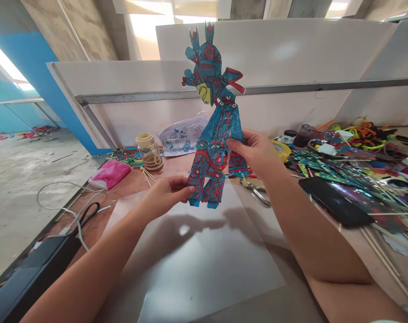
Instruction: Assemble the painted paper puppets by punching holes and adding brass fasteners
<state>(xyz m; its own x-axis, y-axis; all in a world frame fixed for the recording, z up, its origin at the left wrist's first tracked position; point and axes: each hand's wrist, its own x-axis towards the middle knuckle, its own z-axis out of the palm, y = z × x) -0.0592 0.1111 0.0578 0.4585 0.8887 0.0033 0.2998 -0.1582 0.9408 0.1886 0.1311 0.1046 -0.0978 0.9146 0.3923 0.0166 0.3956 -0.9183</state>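
A jointed shadow puppet point(220, 121), painted blue and red with a yellow face, is held upright above the table. My left hand point(172, 193) pinches its lower left part, near a leg and the end of one arm. With thumb and fingers, my right hand point(256, 150) grips the puppet's right side at the sleeve. Small metal fasteners show at its neck, elbow and waist. Below lies a translucent plastic sheet point(204, 264), with the shadow of hands and puppet falling on it.
Behind the puppet stand a glass jar point(149, 152) and a printed pattern sheet point(183, 134). Scissors or pliers point(257, 192), yellow tape point(282, 150), a phone point(335, 202) and thin sticks point(387, 260) lie right. At left are a pink pouch point(110, 174), cable and black box point(38, 273).
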